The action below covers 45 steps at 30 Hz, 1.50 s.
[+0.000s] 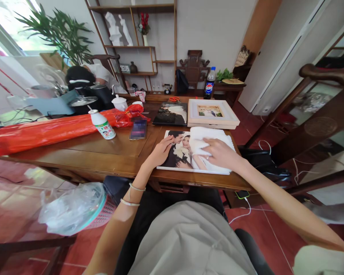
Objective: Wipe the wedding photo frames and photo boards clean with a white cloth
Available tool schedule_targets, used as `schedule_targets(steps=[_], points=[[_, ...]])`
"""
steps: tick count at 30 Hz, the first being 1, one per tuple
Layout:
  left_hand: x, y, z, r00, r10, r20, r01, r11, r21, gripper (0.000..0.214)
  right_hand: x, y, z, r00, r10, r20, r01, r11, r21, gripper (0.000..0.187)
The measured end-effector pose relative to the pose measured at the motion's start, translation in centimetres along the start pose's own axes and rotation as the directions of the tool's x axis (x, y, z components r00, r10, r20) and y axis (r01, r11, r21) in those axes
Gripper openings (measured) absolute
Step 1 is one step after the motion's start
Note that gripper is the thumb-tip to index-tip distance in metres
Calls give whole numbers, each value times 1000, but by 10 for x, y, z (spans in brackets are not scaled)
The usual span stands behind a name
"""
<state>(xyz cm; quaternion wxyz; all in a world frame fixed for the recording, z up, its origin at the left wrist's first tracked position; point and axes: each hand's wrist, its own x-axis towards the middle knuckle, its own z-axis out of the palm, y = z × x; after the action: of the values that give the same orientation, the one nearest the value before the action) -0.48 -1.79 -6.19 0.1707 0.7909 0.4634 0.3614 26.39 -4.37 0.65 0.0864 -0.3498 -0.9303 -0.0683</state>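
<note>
A photo album [181, 154] with a wedding picture of a couple lies flat at the table's front edge. Against its left edge rests my left hand [162, 151], palm down with the fingers stretched out. My right hand [220, 153] holds a white cloth [199, 136] against the right part of the album, its fingertips pressed into the folds. The cloth, hand and forearm hide much of that side. Just behind the album are a dark photo book [171, 114] and a pale framed picture [213, 121].
On the wooden table [120, 147] stand a white drink bottle [102, 125], a phone [138, 129], a long red plastic-wrapped bundle [54, 128], orange scissors [174, 99] and a cola bottle [209, 84]. A bag-lined basket [99, 214] is on the floor at left. A person [96, 74] sits behind pots.
</note>
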Motion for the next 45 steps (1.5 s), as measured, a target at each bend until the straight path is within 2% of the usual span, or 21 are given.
schedule_targets(steps=[4, 7, 10, 17, 21, 24, 27, 30, 33, 36, 40, 43, 45], points=[[0, 2, -2, 1000, 7, 10, -7, 1000, 10, 41, -27, -50, -21, 990, -125, 63, 122, 991, 53, 21], [-1, 3, -3, 1000, 6, 9, -6, 1000, 6, 40, -33, -60, -24, 988, -147, 45, 142, 984, 105, 18], [-1, 3, -3, 1000, 8, 8, -8, 1000, 0, 41, -24, -40, -13, 992, -123, -2, 122, 982, 146, 16], [0, -1, -1, 1000, -2, 9, 2, 1000, 7, 40, 17, 39, 17, 996, 4, -92, 7, 994, 109, 31], [0, 0, -1, 1000, -12, 13, 12, 1000, 3, 40, 28, 53, 21, 987, 111, -117, -100, 991, 91, 30], [0, 1, -1, 1000, -6, 10, 6, 1000, 7, 41, 22, 35, 13, 992, 97, -86, -93, 995, 47, 26], [0, 2, -2, 1000, -1, 13, 0, 1000, 16, 40, 3, -5, -2, 1000, 29, 1, -29, 999, 30, 25], [-1, 3, -2, 1000, -1, 18, 0, 1000, 22, 40, -18, -48, -15, 994, -88, 63, 82, 993, 90, 26], [0, 3, -3, 1000, 7, 17, -8, 1000, 17, 40, -27, -69, -16, 988, -151, 42, 143, 978, 152, 21], [0, 1, -2, 1000, 4, 14, -5, 1000, 16, 40, -18, -55, -7, 992, -123, -19, 125, 971, 204, 17], [0, -1, -1, 1000, -1, 8, 1, 1000, 18, 40, 7, -6, 9, 995, -33, -99, 50, 982, 184, 23], [1, -2, 0, 1000, -5, 2, 5, 1000, 15, 41, 23, 28, 16, 997, 12, -75, 1, 987, 164, 33], [1, -2, 1, 1000, -8, -1, 8, 1000, 17, 42, 30, 42, 17, 999, 15, -46, -7, 987, 160, 34]])
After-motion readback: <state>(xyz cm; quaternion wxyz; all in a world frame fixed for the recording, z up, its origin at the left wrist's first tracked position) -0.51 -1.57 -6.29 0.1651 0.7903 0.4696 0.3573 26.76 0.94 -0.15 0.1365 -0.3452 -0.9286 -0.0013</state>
